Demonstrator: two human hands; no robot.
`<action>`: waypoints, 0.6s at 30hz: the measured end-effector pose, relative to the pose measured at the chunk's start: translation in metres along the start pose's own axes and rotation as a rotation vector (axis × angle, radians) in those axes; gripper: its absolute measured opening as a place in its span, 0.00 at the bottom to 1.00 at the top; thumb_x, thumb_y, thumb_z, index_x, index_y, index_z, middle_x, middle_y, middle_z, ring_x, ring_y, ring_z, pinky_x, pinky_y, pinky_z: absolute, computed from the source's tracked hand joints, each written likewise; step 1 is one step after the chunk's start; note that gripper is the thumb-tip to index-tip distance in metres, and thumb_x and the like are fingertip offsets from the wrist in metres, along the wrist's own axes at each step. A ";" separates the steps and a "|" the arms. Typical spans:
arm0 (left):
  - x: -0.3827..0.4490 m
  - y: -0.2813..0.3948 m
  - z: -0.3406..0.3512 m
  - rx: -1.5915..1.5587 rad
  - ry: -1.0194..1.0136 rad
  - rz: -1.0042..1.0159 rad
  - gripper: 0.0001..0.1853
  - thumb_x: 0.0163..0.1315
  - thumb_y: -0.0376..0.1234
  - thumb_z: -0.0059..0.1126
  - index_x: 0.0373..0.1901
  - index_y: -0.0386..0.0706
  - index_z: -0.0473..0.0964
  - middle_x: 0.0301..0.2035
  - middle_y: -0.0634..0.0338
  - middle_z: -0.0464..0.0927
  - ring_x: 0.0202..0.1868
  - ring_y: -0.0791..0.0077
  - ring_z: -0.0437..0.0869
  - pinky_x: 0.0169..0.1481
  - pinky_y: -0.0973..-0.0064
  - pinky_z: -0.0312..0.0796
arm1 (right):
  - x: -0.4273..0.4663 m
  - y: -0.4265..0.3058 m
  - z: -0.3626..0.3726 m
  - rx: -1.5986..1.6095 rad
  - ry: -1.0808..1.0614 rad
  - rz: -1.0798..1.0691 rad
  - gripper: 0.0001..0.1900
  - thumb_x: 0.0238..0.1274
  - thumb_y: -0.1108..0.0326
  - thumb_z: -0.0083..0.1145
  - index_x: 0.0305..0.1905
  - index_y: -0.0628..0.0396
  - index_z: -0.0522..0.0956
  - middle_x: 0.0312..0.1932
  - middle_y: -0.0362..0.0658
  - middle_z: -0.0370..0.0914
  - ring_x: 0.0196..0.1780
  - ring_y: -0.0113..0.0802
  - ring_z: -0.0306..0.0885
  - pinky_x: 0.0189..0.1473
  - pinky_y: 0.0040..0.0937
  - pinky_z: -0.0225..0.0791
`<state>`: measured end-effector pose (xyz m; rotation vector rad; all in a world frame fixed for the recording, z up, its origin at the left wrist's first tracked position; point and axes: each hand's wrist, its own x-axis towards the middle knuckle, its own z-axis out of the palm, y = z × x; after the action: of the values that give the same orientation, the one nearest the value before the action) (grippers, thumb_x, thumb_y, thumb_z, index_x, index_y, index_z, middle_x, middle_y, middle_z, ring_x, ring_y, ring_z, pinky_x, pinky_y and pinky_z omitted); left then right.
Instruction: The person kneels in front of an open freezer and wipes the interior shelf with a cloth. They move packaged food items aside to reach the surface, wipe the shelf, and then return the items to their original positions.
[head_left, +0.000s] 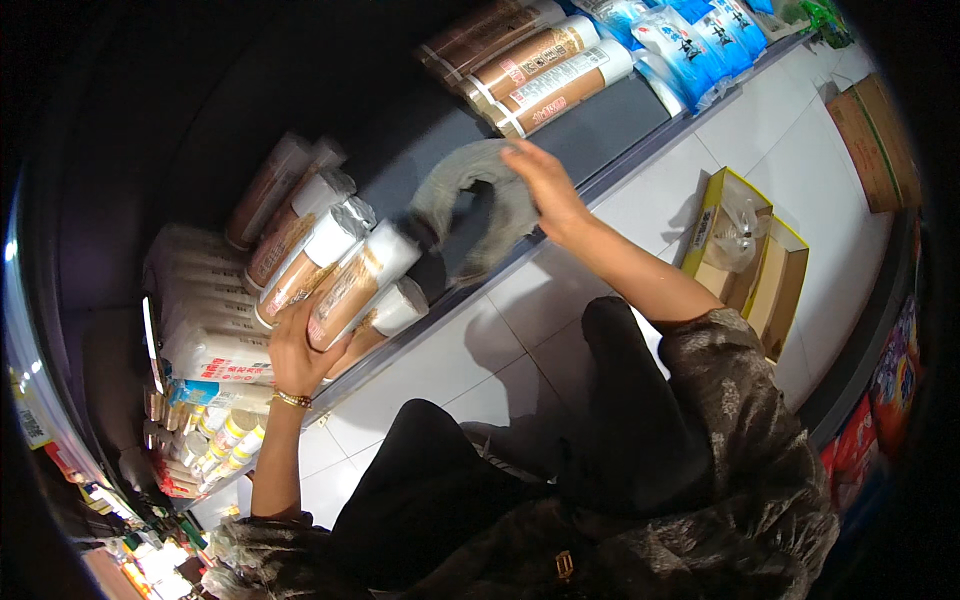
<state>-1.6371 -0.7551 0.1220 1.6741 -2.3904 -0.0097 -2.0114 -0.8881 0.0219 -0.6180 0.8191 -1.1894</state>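
Observation:
My left hand (296, 349), with a beaded bracelet at the wrist, grips a brown-and-white cylindrical pack (360, 281) by its lower end. This pack leans over similar packs (289, 262) clustered on the dark shelf (600, 124). My right hand (551, 191) holds a grey cloth (469, 176) between thumb and fingers. Motion blurs the cloth, which curves over the shelf surface near its front edge. Whether all of it touches the shelf cannot be told.
More brown cylindrical packs (559, 82) and blue-and-white bags (697, 52) lie farther along the shelf. Plastic-wrapped white packs (210, 322) stand left. On the tiled floor (480, 390) are an open yellow carton (724, 225) with clear plastic inside and a brown cardboard box (874, 146).

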 end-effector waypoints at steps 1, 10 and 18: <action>0.009 0.010 0.002 -0.027 -0.037 -0.047 0.37 0.44 0.41 0.79 0.57 0.35 0.76 0.46 0.45 0.82 0.48 0.48 0.84 0.53 0.60 0.76 | -0.009 -0.011 0.003 0.108 0.198 0.109 0.24 0.70 0.56 0.56 0.65 0.56 0.71 0.56 0.48 0.77 0.65 0.40 0.72 0.66 0.38 0.65; 0.129 0.118 0.053 -1.213 -0.546 -0.468 0.18 0.63 0.33 0.67 0.52 0.36 0.78 0.39 0.59 0.85 0.40 0.77 0.84 0.44 0.77 0.78 | -0.077 -0.046 0.010 -0.937 -0.250 -0.936 0.22 0.62 0.63 0.60 0.61 0.55 0.75 0.62 0.47 0.75 0.73 0.43 0.64 0.70 0.48 0.64; 0.206 0.189 0.117 -1.105 -0.451 -0.405 0.25 0.57 0.43 0.74 0.50 0.36 0.81 0.38 0.57 0.86 0.38 0.76 0.86 0.40 0.76 0.78 | 0.003 -0.087 -0.083 -1.063 0.357 -1.058 0.15 0.60 0.74 0.53 0.51 0.58 0.80 0.55 0.50 0.78 0.58 0.48 0.73 0.62 0.43 0.64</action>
<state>-1.9006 -0.8945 0.0697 1.5459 -1.5871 -1.5678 -2.1273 -0.9143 0.0421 -1.9072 1.5235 -1.7878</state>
